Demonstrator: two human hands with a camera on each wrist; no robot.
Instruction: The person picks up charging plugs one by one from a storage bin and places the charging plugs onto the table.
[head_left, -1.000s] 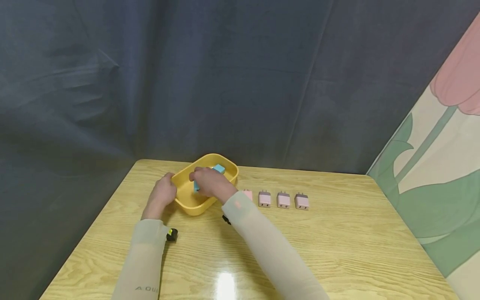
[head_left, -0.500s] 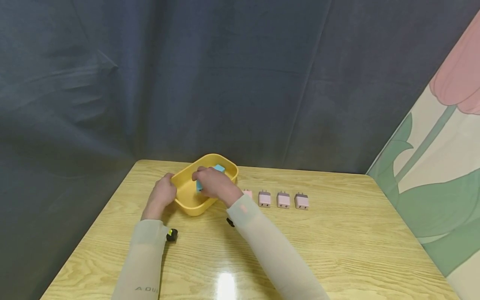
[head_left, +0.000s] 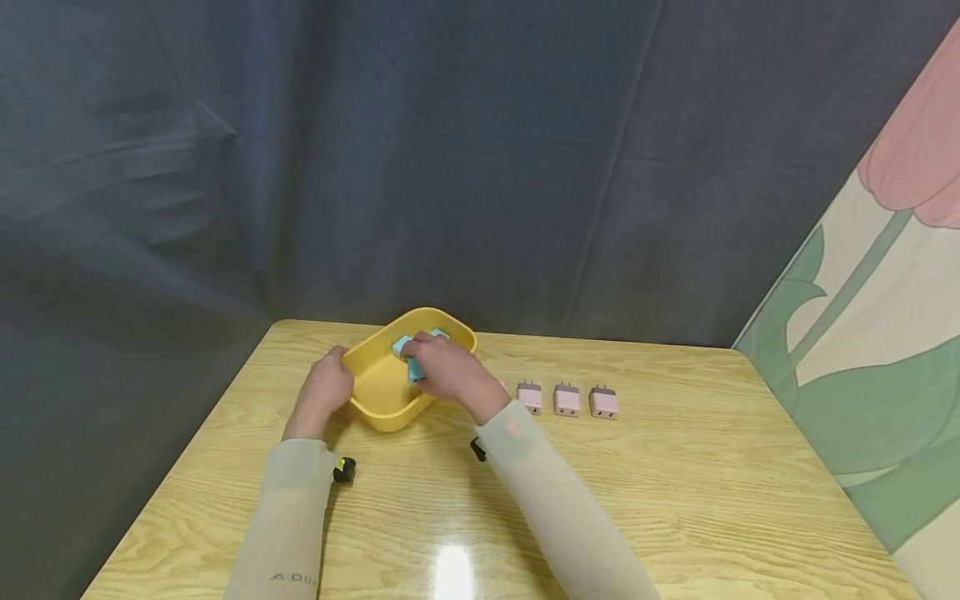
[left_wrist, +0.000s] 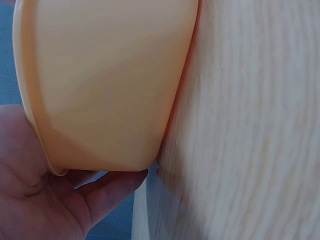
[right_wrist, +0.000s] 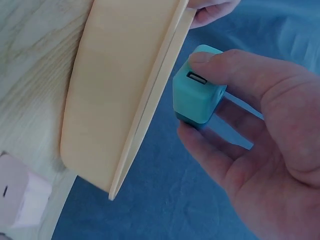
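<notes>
A yellow plastic tub (head_left: 386, 387) sits near the table's back edge. My left hand (head_left: 326, 385) grips its left end, fingers on the outer wall (left_wrist: 110, 90) in the left wrist view. Over the tub, my right hand (head_left: 453, 371) pinches a blue USB wall charger (head_left: 416, 371) between thumb and fingers. The right wrist view shows this charger (right_wrist: 200, 92) with a USB slot facing up, above the rim level. Two other blue pieces lie in the tub: one light blue block (head_left: 402, 346) by my fingertips and another (head_left: 440, 335) partly hidden behind my hand.
Pink-and-grey wall chargers stand in a row to the right of the tub: one (head_left: 528, 397), a second (head_left: 567, 400) and a third (head_left: 603, 402). My right wrist mostly covers another pink piece. A dark curtain (head_left: 465, 167) hangs behind the wooden table (head_left: 675, 500).
My right hand has shifted right with the blue charger, uncovering a light blue block in the tub and hiding more of the nearest pink charger. My left hand and the tub have not moved.
</notes>
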